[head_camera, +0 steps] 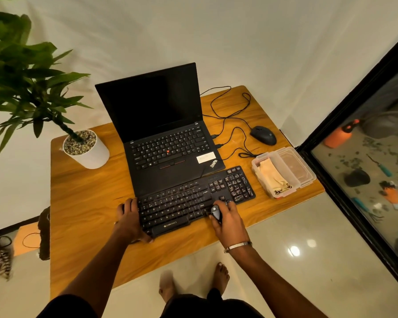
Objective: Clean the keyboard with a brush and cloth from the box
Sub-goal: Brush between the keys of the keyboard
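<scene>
Near the front edge of the table (83, 203) lies the keyboard (193, 198), touching the front of an open laptop (166, 134). Left hand (129, 216) grips the keyboard's left end, fingers curled over its edge. Right hand (225, 216) holds a small dark brush (215, 212) against the keys left of the number pad. Toward the right edge stands the clear box (283, 171), cloth (271, 177) inside, its lid beside it. A mouse (263, 135) sits behind the box; a potted plant (85, 148) stands near the left edge.
</scene>
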